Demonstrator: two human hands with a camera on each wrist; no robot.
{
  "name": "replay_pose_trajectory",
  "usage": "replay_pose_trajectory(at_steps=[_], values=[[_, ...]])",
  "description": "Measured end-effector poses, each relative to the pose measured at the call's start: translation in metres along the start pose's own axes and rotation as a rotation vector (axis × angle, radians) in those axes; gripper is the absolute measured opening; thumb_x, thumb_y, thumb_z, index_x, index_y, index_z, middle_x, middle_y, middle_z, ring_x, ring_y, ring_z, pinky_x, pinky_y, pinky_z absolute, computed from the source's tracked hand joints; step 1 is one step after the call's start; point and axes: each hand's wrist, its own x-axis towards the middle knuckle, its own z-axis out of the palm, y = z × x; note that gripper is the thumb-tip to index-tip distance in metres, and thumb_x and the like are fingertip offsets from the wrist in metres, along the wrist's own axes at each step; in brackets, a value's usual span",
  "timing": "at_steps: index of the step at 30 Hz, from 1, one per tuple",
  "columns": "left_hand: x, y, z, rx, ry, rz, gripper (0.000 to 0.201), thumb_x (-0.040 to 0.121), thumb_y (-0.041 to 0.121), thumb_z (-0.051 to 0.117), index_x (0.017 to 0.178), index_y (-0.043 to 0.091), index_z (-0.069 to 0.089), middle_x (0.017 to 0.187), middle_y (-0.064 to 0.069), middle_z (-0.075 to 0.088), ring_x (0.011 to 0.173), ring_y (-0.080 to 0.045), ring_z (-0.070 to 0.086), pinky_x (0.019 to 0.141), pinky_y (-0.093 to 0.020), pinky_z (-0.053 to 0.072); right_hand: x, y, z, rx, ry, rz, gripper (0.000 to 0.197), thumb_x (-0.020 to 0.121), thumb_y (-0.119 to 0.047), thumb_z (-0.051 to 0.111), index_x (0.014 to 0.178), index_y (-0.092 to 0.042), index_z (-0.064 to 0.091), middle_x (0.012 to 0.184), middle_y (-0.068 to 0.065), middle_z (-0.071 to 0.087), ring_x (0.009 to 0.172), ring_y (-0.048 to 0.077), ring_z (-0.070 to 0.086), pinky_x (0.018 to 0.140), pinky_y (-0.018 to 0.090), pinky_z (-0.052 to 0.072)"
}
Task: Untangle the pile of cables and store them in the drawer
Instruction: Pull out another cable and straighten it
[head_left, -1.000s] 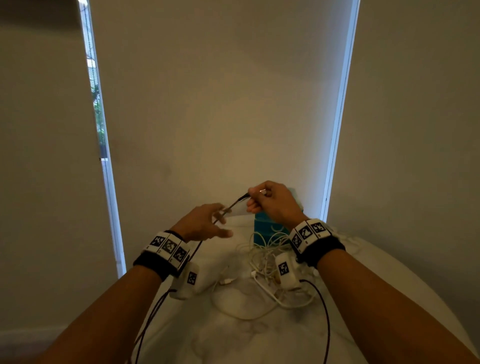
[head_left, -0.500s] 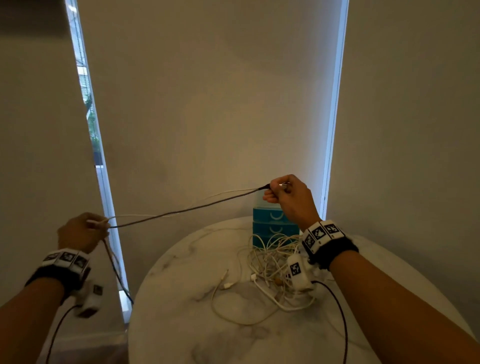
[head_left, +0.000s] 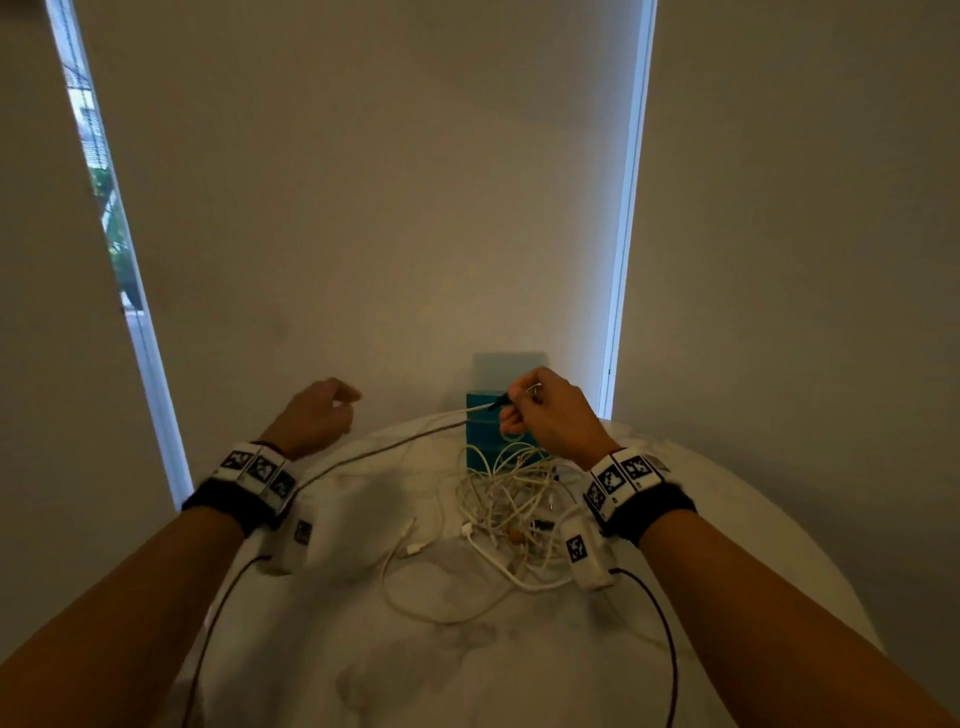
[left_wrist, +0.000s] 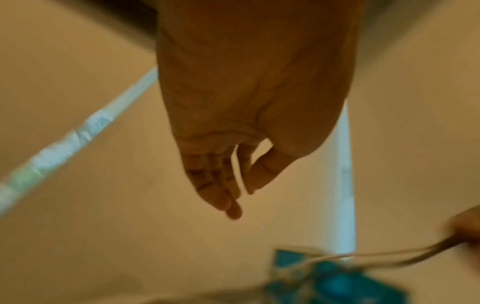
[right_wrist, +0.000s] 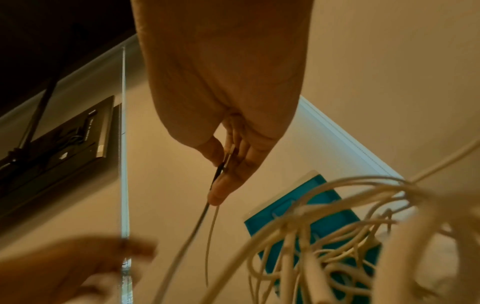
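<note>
— Pinching what, exactly, those right fingertips (right_wrist: 217, 195)?

— The dark plug end of a thin cable (head_left: 395, 446), thumb against forefinger; the right hand (head_left: 553, 415) holds it up just in front of the teal drawer unit (head_left: 480, 431).

— And where does that cable run?

— Leftward and down from the drawer unit, across the marble table (head_left: 415, 675), passing under the left wrist.

— Has the left hand (head_left: 317, 421) hold of it?

— No. Its fingers (left_wrist: 221, 195) hang loosely bent with nothing between them, well left of the drawer unit, over the table's far edge.

— The rest of the cables?

— A white tangle (head_left: 511, 499) lies against the foot of the drawer unit, one loop (head_left: 415, 597) trailing toward the near side. Whether any drawer is pulled out, I can't tell.
</note>
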Motion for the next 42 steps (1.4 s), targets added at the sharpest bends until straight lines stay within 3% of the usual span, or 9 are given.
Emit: replay_pose_trajectory(at_steps=[4,7,11,16,22,26,34,39,42], values=[[-0.013,0.082,0.067,-0.263,-0.225,0.318,0.026,0.113,0.022,0.044,0.135,0.022,0.059,0.134,0.003,0.064,0.124,-0.010,0.058,0.105,-0.030,0.045,-0.007,0.000,0.017,-0.072,-0.107,-0.058,0.018,0.111,-0.021,0.054,0.116,-0.004,0.057,0.089,0.009,0.077,0.071,0.012,0.075,0.068,0.023,0.062],[-0.017,0.091,0.096,-0.235,-0.333,0.375,0.037,0.114,0.040,0.035,0.101,0.019,0.063,0.102,0.006,0.065,0.095,-0.005,0.059,0.094,-0.031,0.046,-0.010,0.000,0.019,-0.131,-0.099,-0.077,0.018,0.113,-0.026,0.048,0.118,-0.009,0.051,0.082,0.006,0.077,0.067,0.011,0.075,0.064,0.023,0.060],[-0.017,0.076,0.107,-0.133,-0.312,0.357,0.046,0.114,0.045,0.034,0.099,0.013,0.062,0.098,-0.001,0.066,0.092,-0.019,0.059,0.090,-0.042,0.048,-0.020,-0.001,0.022,-0.041,-0.173,0.021,0.015,0.114,-0.025,0.044,0.119,-0.011,0.042,0.089,0.014,0.077,0.070,0.021,0.074,0.068,0.035,0.063],[-0.015,0.058,0.091,-0.064,-0.133,0.263,0.042,0.116,0.039,0.027,0.107,0.017,0.061,0.103,-0.005,0.063,0.091,-0.018,0.055,0.077,-0.027,0.042,-0.032,0.001,0.045,-0.361,-0.155,0.125,0.064,0.103,-0.057,0.058,0.136,-0.009,0.030,0.099,0.012,0.078,0.076,0.021,0.076,0.058,0.031,0.058],[-0.009,0.033,0.079,-0.321,-0.095,0.062,0.034,0.115,0.032,0.030,0.105,0.019,0.060,0.098,0.003,0.052,0.079,-0.012,0.044,0.073,-0.032,0.039,-0.072,0.013,0.083,-0.710,-0.785,0.054,0.046,0.085,-0.063,0.080,0.107,-0.024,0.071,0.104,-0.003,0.077,0.090,0.018,0.074,0.079,0.035,0.061],[-0.008,0.022,0.081,-0.449,-0.097,-0.022,0.035,0.115,0.036,0.034,0.104,0.017,0.061,0.090,-0.001,0.047,0.071,-0.013,0.039,0.062,-0.026,0.036,-0.068,0.028,0.093,-0.828,-0.872,0.048,0.033,0.081,-0.054,0.085,0.100,-0.027,0.079,0.101,-0.007,0.078,0.088,0.009,0.067,0.077,0.028,0.057],[-0.007,0.028,0.102,-0.927,-0.006,-0.268,0.030,0.107,0.041,0.058,0.093,0.015,0.055,0.065,0.007,0.039,0.041,-0.003,0.030,0.037,-0.018,0.023,-0.024,0.079,0.043,-0.491,-0.228,0.149,0.005,0.097,-0.015,0.067,0.096,-0.019,0.069,0.082,0.000,0.079,0.074,0.013,0.075,0.077,0.034,0.063],[-0.010,0.040,0.136,-0.938,-0.055,-0.206,0.026,0.101,0.041,0.069,0.097,0.018,0.057,0.070,0.006,0.043,0.049,-0.006,0.033,0.042,-0.020,0.026,-0.025,0.092,0.019,-0.235,0.060,0.177,0.012,0.096,0.000,0.070,0.093,-0.011,0.069,0.085,0.010,0.078,0.055,0.007,0.071,0.055,0.022,0.059],[-0.011,0.040,0.152,-0.880,0.003,-0.206,0.039,0.092,0.054,0.076,0.101,0.017,0.066,0.078,0.004,0.053,0.056,-0.007,0.039,0.049,-0.023,0.032,-0.028,0.083,0.016,-0.056,0.088,0.160,0.007,0.095,-0.002,0.074,0.096,-0.009,0.071,0.082,0.008,0.078,0.062,0.019,0.075,0.060,0.036,0.066]])
